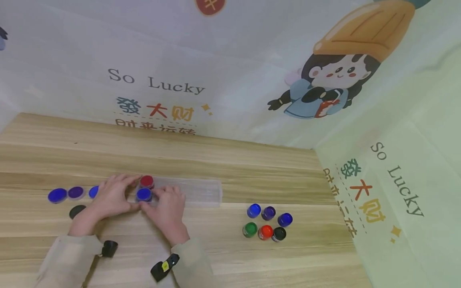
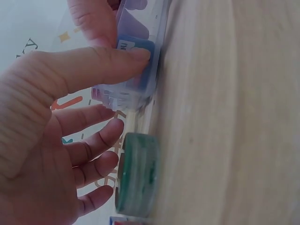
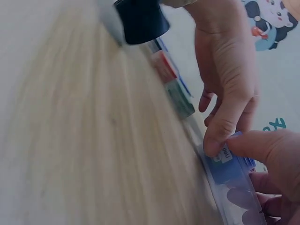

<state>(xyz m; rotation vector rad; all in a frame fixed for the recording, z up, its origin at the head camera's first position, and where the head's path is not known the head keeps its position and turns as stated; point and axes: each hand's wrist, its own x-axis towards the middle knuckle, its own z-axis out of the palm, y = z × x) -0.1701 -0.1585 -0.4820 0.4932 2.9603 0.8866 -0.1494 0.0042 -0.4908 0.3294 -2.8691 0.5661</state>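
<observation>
A clear plastic tray (image 1: 201, 192) lies lengthwise on the table. At its left end are a small jar with a red lid (image 1: 147, 181) and, nearer me, a blue-lidded jar (image 1: 144, 195) with a white label. My left hand (image 1: 114, 193) holds that end, its thumb (image 2: 117, 63) across the near wall over the blue jar. My right hand (image 1: 167, 210) pinches the blue jar, thumb at its near side and fingers to its right. In the left wrist view a green jar (image 2: 136, 173) stands beside my left fingers, hidden from the head view.
Left of the tray stand blue and purple-lidded jars (image 1: 57, 196) and a dark-lidded jar (image 1: 77, 211). To the right, several small jars form two rows, including a green-lidded one (image 1: 250, 229). Printed cloth (image 1: 234, 80) hangs behind the wooden table (image 1: 216, 256).
</observation>
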